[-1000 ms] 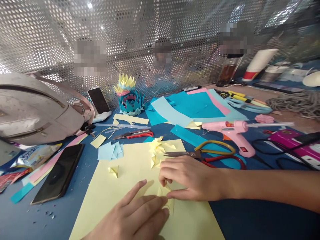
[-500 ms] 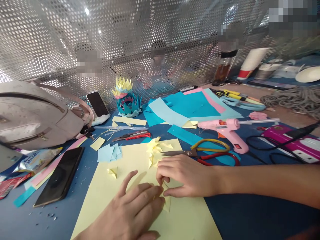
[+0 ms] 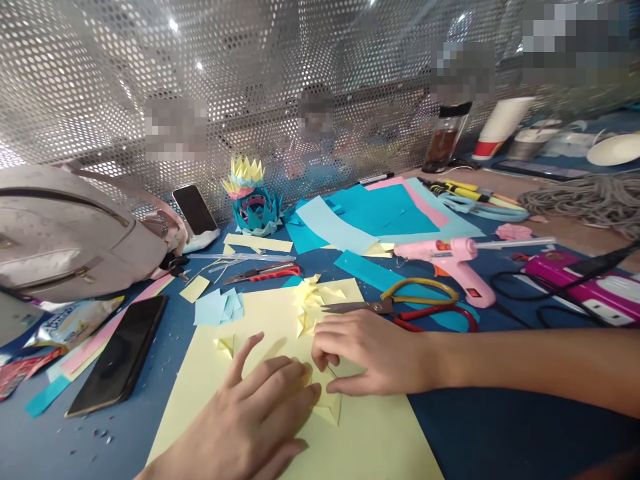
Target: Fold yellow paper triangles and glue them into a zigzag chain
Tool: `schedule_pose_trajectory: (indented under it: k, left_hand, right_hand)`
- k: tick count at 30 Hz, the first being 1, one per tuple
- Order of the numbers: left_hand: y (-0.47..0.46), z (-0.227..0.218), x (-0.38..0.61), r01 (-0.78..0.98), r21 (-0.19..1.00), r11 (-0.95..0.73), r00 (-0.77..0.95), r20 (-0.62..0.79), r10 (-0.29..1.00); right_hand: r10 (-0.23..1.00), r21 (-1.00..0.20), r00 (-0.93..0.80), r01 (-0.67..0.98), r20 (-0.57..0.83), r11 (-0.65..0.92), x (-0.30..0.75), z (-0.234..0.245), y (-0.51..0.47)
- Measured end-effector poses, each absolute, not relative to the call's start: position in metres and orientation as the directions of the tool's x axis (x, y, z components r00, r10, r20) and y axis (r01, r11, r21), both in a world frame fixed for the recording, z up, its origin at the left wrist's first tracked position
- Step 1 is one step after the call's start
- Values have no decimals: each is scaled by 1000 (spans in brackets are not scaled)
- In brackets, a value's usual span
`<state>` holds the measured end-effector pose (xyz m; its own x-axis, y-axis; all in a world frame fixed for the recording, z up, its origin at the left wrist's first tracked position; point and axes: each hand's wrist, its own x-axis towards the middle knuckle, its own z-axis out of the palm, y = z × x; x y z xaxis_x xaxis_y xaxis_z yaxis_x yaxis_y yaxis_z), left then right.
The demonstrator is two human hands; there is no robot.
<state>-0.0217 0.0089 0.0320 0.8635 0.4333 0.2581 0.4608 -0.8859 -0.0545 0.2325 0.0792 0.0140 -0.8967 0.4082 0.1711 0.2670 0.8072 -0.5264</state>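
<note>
My left hand (image 3: 253, 413) lies flat on a large yellow sheet (image 3: 370, 440), fingers stretched out and pressing on a small folded yellow paper piece (image 3: 327, 403). My right hand (image 3: 370, 353) rests beside it with fingers curled, thumb and fingertips pinching the same folded piece from the right. A heap of small folded yellow pieces (image 3: 310, 300) lies just beyond my right hand. One more folded piece (image 3: 225, 345) sits to the left on the sheet.
Scissors (image 3: 400, 308) and a pink glue gun (image 3: 450, 257) lie right of the sheet. A red box cutter (image 3: 265, 272), blue paper squares (image 3: 220, 307), a black phone (image 3: 120, 353), a grey bag (image 3: 65, 233), a paper flower (image 3: 253, 197) and blue sheets (image 3: 380, 210) surround it.
My left hand slid left and back a little, uncovering more of the folded piece. My right hand stayed almost in place. The view shifted slightly.
</note>
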Motion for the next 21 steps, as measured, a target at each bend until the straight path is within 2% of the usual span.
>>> schedule_pose_trajectory:
  k: [7, 12, 17, 21]
  left_hand:
    - [9, 27, -20, 457, -70, -887, 867, 256, 427]
    - [10, 19, -22, 454, -18, -891, 829, 374, 415]
    - [11, 28, -21, 455, 21, -890, 856, 263, 444]
    - [9, 33, -22, 472, 42, -880, 846, 257, 466]
  right_hand:
    - [410, -527, -896, 269, 170, 806, 232, 14, 79]
    - [423, -522, -894, 292, 150, 801, 232, 15, 79]
    - [419, -525, -897, 291, 142, 800, 233, 16, 79]
    - [426, -546, -894, 291, 137, 786, 233, 15, 80]
